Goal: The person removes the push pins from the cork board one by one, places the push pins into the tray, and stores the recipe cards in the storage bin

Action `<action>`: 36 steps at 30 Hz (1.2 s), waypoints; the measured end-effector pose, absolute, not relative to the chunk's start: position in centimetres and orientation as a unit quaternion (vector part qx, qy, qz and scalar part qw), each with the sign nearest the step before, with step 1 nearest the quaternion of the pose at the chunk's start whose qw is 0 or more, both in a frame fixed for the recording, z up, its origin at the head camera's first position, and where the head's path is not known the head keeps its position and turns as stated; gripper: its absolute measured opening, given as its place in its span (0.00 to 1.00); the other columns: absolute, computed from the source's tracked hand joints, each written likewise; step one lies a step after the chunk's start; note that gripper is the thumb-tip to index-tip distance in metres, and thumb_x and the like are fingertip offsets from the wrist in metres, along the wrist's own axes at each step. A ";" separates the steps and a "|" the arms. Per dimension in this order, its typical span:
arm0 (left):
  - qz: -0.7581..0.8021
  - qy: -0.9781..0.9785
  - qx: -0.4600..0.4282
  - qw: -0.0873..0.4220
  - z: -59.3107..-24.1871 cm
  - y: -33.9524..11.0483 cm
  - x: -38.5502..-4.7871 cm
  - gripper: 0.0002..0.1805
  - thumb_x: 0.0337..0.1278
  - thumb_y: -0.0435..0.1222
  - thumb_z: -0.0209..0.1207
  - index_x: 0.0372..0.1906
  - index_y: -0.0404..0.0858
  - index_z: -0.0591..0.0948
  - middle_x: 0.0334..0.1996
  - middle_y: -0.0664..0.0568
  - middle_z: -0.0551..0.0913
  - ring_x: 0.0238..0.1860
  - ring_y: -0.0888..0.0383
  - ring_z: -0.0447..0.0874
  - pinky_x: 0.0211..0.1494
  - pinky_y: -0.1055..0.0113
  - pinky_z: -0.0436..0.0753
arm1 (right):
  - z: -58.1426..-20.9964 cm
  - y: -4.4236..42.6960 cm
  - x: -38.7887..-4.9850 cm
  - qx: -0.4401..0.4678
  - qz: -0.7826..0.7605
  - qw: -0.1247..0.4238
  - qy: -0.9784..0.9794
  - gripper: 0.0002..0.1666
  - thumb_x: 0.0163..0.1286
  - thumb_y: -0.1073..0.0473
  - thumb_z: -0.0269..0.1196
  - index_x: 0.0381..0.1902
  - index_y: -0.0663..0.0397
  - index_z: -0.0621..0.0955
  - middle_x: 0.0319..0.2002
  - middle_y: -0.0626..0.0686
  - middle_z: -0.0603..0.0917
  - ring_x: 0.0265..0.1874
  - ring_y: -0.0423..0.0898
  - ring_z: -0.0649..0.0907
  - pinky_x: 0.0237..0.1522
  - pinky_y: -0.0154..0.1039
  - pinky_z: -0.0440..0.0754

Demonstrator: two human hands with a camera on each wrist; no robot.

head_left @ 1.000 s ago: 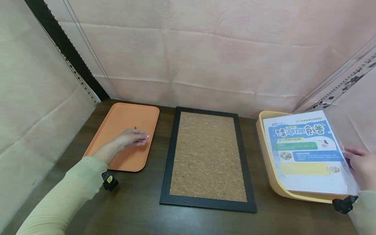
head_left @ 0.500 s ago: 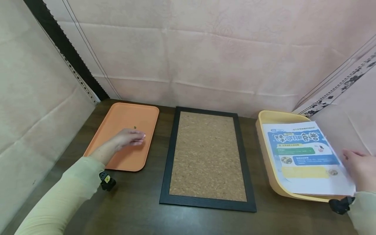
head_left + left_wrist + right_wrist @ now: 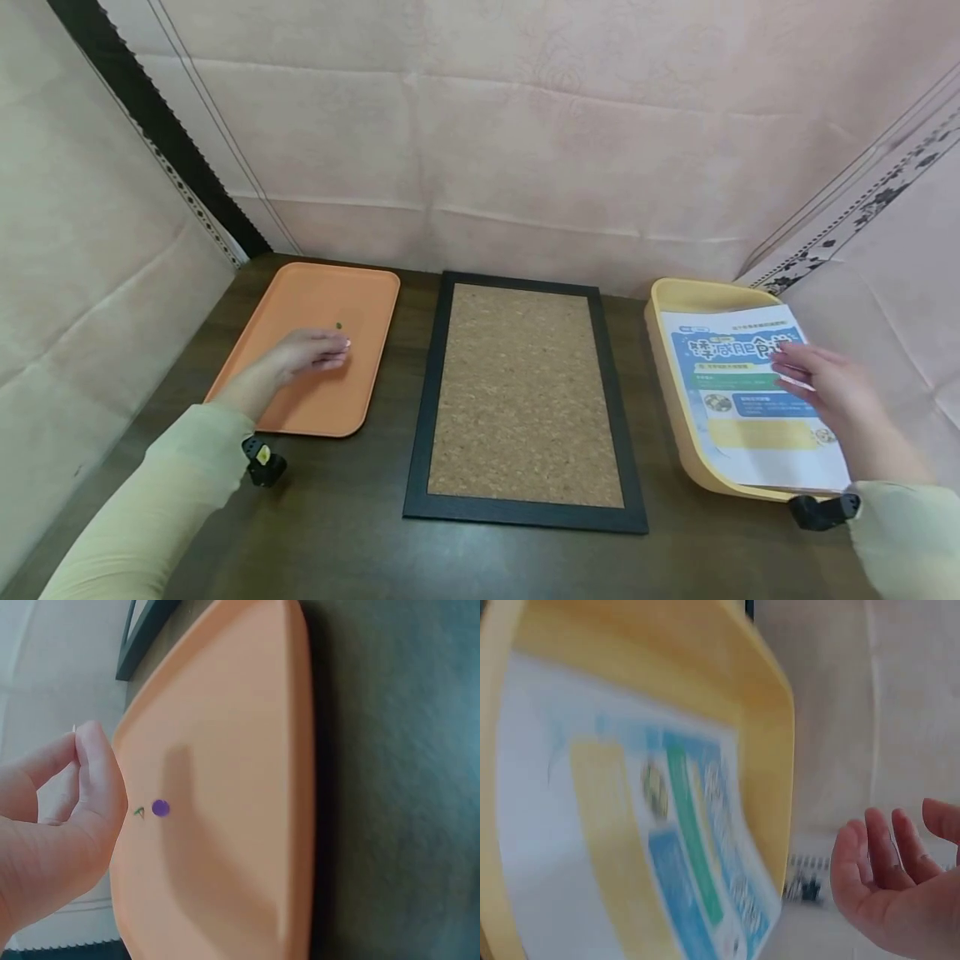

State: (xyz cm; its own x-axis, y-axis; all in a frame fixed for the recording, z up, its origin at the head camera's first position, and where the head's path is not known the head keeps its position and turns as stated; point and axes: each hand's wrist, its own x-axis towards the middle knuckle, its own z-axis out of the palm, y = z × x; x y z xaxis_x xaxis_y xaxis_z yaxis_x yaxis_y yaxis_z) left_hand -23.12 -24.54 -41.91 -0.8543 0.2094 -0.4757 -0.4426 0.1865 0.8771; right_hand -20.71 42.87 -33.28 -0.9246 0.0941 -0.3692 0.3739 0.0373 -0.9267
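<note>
My left hand [image 3: 303, 354] is over the orange tray [image 3: 352, 292]. Its thumb and fingers pinch a small pushpin, mostly covered by the fingertips; a thin pale tip of the pushpin [image 3: 74, 729] shows in the left wrist view. On the tray lie a purple pushpin [image 3: 160, 808] and a small green pushpin [image 3: 139, 812]. My right hand [image 3: 832, 387] hovers over the right side of a yellow basket [image 3: 678, 417], its fingers loosely bent and holding nothing. Printed paper sheets [image 3: 757, 467] with blue, green and yellow blocks lie in that basket.
A cork board [image 3: 525, 392] in a black frame lies flat between tray and basket on the dark wooden table [image 3: 337, 517]. Pale cloth walls [image 3: 525, 150] stand behind and at both sides.
My right hand has let go of the sheets' right edge and moved left over them. The sheets have settled lower in the basket. My left hand has shifted slightly left, still pinching.
</note>
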 end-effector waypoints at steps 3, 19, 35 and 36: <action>0.631 0.726 -0.089 0.258 -42.1 -24.9 -23.0 0.28 0.69 0.35 0.47 0.65 0.21 0.57 0.32 0.61 0.81 0.35 0.69 0.82 0.45 0.75 0.82 | -33.2 40.7 -20.7 0.115 -0.699 0.127 0.694 0.06 0.67 0.52 0.59 0.32 0.35 0.82 0.30 0.38 0.86 0.31 0.32 0.85 0.33 0.29 0.83; 0.548 0.789 -0.108 0.256 -44.2 -26.6 -22.1 0.19 0.67 0.37 0.51 0.53 0.24 0.72 0.28 0.56 0.80 0.29 0.66 0.79 0.39 0.74 0.83 | -33.8 31.9 -19.8 0.021 -0.675 0.204 0.709 0.08 0.72 0.51 0.52 0.42 0.33 0.78 0.41 0.34 0.83 0.43 0.31 0.82 0.45 0.27 0.80; 0.428 0.874 -0.085 0.215 -44.3 -26.1 -22.0 0.11 0.62 0.33 0.54 0.41 0.26 0.78 0.26 0.52 0.79 0.27 0.62 0.76 0.32 0.71 0.82 | -36.6 28.7 -19.2 -0.016 -0.621 0.230 0.749 0.08 0.72 0.49 0.52 0.44 0.35 0.76 0.42 0.34 0.83 0.44 0.34 0.82 0.48 0.29 0.80; 0.429 0.874 -0.085 0.214 -44.3 -26.0 -22.1 0.11 0.62 0.33 0.54 0.41 0.26 0.78 0.26 0.52 0.79 0.27 0.62 0.76 0.32 0.71 0.82 | -36.7 28.8 -19.2 -0.014 -0.619 0.230 0.750 0.08 0.72 0.49 0.52 0.45 0.35 0.76 0.42 0.34 0.82 0.45 0.34 0.82 0.48 0.29 0.80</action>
State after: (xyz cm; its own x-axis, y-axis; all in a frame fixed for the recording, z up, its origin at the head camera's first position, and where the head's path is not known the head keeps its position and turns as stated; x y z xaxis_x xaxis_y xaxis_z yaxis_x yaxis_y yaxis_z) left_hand -22.07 -26.04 -44.31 -0.8940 0.0346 -0.4468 -0.3322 0.6178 0.7127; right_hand -19.23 28.76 -36.68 -0.8934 -0.3070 -0.3280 0.2638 0.2323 -0.9362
